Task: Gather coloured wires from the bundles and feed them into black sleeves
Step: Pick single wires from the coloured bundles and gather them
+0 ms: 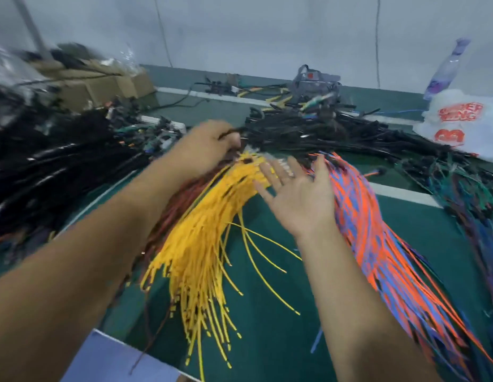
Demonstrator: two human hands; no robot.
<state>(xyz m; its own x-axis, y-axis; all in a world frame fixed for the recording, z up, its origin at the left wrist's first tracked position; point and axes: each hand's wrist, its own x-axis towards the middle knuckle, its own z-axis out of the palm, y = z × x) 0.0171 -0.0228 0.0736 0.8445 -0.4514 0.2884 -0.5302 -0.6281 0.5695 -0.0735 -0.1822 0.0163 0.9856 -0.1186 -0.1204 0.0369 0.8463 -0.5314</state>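
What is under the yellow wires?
Under the yellow wires lies the green table. At their left edge, dark red-brown wires show beside and partly beneath them. Whatever lies under the thick middle is covered.

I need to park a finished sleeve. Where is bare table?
Bare green table mat shows between the yellow wire bundle and the orange-and-blue wire bundle, and right of that bundle near the white stripe. Black sleeved harness piles crowd the back and left.
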